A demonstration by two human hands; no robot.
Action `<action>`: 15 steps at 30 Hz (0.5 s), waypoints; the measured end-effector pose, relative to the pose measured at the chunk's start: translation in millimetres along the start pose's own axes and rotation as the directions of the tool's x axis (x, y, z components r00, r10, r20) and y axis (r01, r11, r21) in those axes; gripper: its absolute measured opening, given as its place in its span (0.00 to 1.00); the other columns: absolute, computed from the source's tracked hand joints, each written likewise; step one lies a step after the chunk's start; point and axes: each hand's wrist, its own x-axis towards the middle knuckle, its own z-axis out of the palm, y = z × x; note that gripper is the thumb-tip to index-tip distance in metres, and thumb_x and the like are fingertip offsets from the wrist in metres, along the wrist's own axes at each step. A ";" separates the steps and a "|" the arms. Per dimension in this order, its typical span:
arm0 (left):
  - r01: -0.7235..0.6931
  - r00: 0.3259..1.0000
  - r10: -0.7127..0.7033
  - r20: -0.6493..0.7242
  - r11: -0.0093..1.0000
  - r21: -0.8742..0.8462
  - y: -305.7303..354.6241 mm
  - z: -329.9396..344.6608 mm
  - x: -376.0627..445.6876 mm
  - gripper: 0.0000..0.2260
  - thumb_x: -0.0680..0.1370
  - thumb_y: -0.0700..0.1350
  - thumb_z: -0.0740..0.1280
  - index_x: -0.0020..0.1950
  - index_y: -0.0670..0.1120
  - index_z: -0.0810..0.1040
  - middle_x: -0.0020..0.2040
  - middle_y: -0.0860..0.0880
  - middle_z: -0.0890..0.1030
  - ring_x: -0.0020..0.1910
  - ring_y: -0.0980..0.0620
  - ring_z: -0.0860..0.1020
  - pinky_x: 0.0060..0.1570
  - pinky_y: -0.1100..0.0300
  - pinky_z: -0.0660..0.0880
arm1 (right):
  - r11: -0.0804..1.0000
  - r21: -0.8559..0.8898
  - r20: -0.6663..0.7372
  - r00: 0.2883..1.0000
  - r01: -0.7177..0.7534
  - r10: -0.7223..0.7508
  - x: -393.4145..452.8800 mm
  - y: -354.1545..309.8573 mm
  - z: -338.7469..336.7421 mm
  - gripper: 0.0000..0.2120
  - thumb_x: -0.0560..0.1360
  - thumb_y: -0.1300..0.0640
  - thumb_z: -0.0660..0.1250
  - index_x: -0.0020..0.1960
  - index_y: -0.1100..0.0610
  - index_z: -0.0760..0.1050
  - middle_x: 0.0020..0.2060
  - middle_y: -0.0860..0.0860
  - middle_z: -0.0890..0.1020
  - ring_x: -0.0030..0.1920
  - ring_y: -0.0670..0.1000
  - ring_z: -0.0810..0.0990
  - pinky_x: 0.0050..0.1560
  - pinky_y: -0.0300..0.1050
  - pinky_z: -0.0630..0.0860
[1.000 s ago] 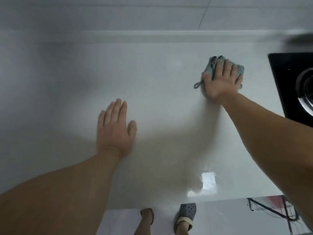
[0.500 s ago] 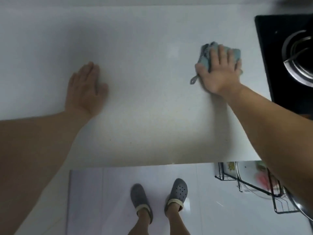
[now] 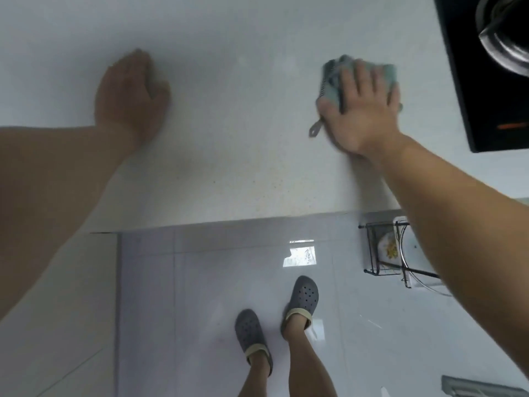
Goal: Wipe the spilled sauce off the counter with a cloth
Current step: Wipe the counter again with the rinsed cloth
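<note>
Teal cloth [image 3: 332, 81], bunched into a wad, lies under my right hand [image 3: 363, 113] on the pale worktop [image 3: 243, 138], at the right side, just beside the black hob [image 3: 469, 90] but not touching it. My right grip is spread: fingers straight and laid flat over the cloth, palm bearing down, with the cloth's edges showing past the fingertips and at the left of the hand. A small loop of the cloth sticks out at the near-left of my palm. My left hand [image 3: 131, 96] rests on the worktop well apart to the left, holding nothing; its fingers look tucked under, though the blur keeps me from saying how tightly.

I judge I am in the wiping step itself, pressing and dragging the cloth. No sauce shows plainly on the bare surface around the cloth; only faint specks lie toward the near edge, and I cannot tell whether they are residue or the stone's own grain. So the task looks far along, perhaps nearly done.

The next move, as I see it, calls for keeping the palm flat and pulling the cloth toward the near edge through those specks, staying clear of the hob.
</note>
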 end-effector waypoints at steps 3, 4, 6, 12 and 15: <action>-0.005 1.000 0.005 0.005 1.000 0.011 5.2 3.6 -2.5 0.28 0.83 0.54 0.54 0.81 0.42 0.62 0.81 0.40 0.62 0.79 0.41 0.61 0.80 0.50 0.55 | 0.977 0.091 -0.012 0.981 -0.193 0.195 -14.7 -31.8 8.6 0.39 0.83 0.33 0.44 0.88 0.51 0.42 0.87 0.54 0.43 0.85 0.60 0.38 0.81 0.69 0.34; 0.010 1.000 -0.010 0.029 1.000 0.008 8.4 5.2 -4.9 0.27 0.84 0.52 0.54 0.81 0.40 0.61 0.81 0.39 0.61 0.80 0.40 0.60 0.80 0.50 0.53 | 0.986 0.087 0.004 0.990 -0.142 0.143 -25.1 -52.6 13.6 0.39 0.83 0.34 0.44 0.88 0.52 0.41 0.87 0.55 0.42 0.85 0.61 0.37 0.80 0.69 0.32; -0.009 0.997 0.009 0.073 1.000 0.004 22.4 8.7 -18.1 0.27 0.85 0.50 0.53 0.81 0.37 0.59 0.81 0.36 0.58 0.80 0.37 0.57 0.80 0.47 0.51 | 0.996 0.045 0.037 0.996 0.076 -0.077 -52.6 -89.8 25.7 0.39 0.84 0.34 0.43 0.87 0.52 0.38 0.86 0.55 0.39 0.85 0.60 0.35 0.80 0.68 0.30; -0.295 0.944 0.302 0.136 0.953 -0.065 68.9 14.9 -74.3 0.28 0.83 0.51 0.56 0.80 0.39 0.62 0.81 0.39 0.62 0.80 0.40 0.60 0.79 0.44 0.53 | 0.895 -0.048 0.129 0.891 0.444 -0.435 -97.1 -62.6 31.3 0.38 0.83 0.29 0.43 0.87 0.44 0.39 0.87 0.47 0.41 0.86 0.54 0.36 0.82 0.62 0.33; -0.286 0.946 0.286 0.155 0.958 -0.025 77.8 15.3 -78.1 0.29 0.84 0.53 0.56 0.81 0.41 0.60 0.82 0.39 0.59 0.81 0.41 0.57 0.79 0.44 0.52 | 0.995 0.011 0.037 0.994 0.101 -0.102 -85.7 2.2 16.8 0.38 0.83 0.28 0.44 0.87 0.44 0.40 0.87 0.47 0.42 0.86 0.53 0.38 0.83 0.62 0.34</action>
